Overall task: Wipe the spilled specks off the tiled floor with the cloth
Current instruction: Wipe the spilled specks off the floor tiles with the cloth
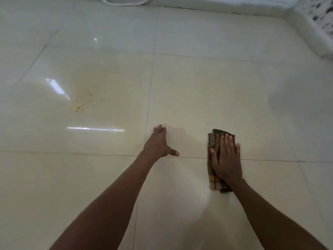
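- Your right hand (227, 159) lies flat, palm down, on the cloth (215, 181), fingers straight and close together, pressing it onto the floor (198, 87). No curl, no pinch.
- The cloth is a folded brown plaid strip, long axis running away from you. It shows past your fingertips at the far end and past your wrist at the near end; its left edge is uncovered beside your thumb.
- The cloth straddles a grout line (270, 160) that runs left-right under your palm.
- Your left hand (158, 143) is out in front, fingers extended toward the floor, thumb splayed to the right. It holds nothing. Can't tell whether the fingertips touch the tile or hover just over it.
- The left hand sits just right of the front-back grout line, near its crossing with the left-right one.
- The specks (79, 107) are orange-yellow, a small scatter with a faint yellowish smear around and above them. They're on the tile to the far left, well apart from the cloth and from both hands.
- Between the cloth and the specks: your left hand and bare glossy tile with bright reflections.
- Far edge: a white rimmed object (126, 1), cut off by the frame at top left. A white raised ledge (306, 27) runs along the top right, with a patterned white panel (322, 17) behind it.
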